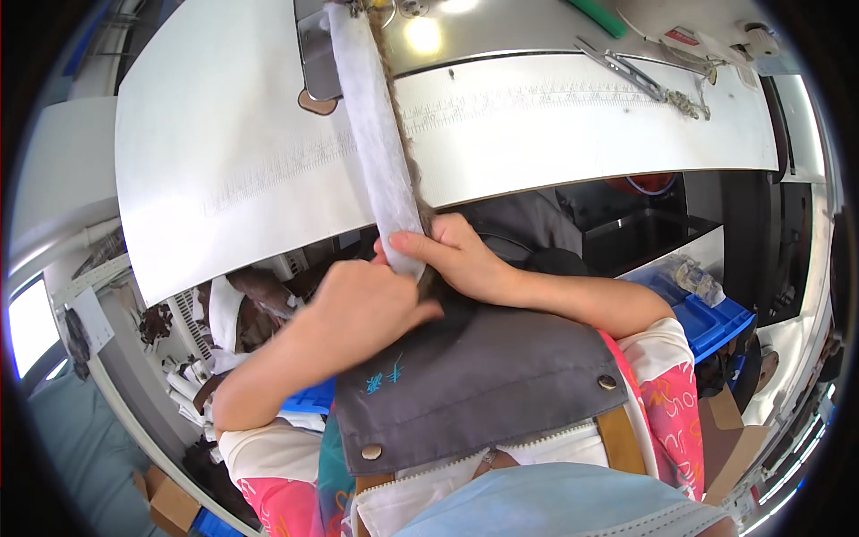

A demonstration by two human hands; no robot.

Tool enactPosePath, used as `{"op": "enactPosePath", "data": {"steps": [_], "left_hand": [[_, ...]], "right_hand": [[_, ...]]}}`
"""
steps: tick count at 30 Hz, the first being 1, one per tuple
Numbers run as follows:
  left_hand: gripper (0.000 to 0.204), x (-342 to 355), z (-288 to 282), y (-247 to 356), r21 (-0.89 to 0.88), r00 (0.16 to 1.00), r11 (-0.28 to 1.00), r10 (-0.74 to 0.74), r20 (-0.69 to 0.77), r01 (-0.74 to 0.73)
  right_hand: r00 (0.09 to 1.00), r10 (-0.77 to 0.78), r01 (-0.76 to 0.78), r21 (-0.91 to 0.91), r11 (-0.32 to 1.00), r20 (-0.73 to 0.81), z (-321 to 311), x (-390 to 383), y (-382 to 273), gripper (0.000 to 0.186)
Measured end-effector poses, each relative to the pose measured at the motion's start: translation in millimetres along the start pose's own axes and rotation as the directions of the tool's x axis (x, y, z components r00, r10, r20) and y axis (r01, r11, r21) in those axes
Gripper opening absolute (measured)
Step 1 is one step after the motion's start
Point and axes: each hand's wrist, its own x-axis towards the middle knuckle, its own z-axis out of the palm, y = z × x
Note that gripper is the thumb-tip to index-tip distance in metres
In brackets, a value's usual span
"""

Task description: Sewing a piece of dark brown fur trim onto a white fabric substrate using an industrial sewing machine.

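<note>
A long, narrow white fabric strip [371,134] with a brown fuzzy edge runs from the sewing machine's metal plate [324,58] down past the table edge to my hands. My right hand [461,259] is closed on its lower part, thumb pressed across the white face. Against the strip's lower end, my left hand [362,309] is slightly blurred. Its fingers curl at the strip and its thumb points right; the grip itself is partly hidden. The strip's upper end lies by the machine parts at the top edge.
The white table [573,125] carries printed ruler marks. Thread snips [626,72] with tangled thread lie at its back right. A green object [598,16] is at the top. Below are a blue bin [711,318] on the right and brown and white scraps [255,300] on the left.
</note>
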Motion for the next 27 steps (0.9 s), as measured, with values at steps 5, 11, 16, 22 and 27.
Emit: {"op": "enactPosePath", "data": {"steps": [5,11,16,22,27], "left_hand": [[0.024,50,-33,-70,-0.398,0.628,0.891,-0.442,-0.640,0.221],[0.044,88,-5,-96,0.121,0.670,0.947,-0.116,-0.733,0.297],[0.048,86,4,-97,0.032,0.660,0.947,-0.198,-0.725,0.319],[0.051,91,1,-95,0.012,0.667,0.956,-0.195,-0.719,0.293],[0.053,90,5,-95,0.040,0.655,0.942,-0.200,-0.729,0.333]], "right_hand": [[0.967,0.185,-0.226,0.258,0.940,0.174,-1,2,-1,0.036],[0.988,0.130,-0.050,-0.610,0.791,0.087,-10,-5,-29,0.042],[0.797,-0.531,0.209,-0.956,-0.207,0.289,-64,-15,-110,0.022],[0.622,-0.782,-0.306,-0.908,-0.287,0.037,-169,-61,-140,0.025],[0.562,-0.825,-0.494,-0.774,-0.397,0.064,-189,-64,-157,0.022]]}}
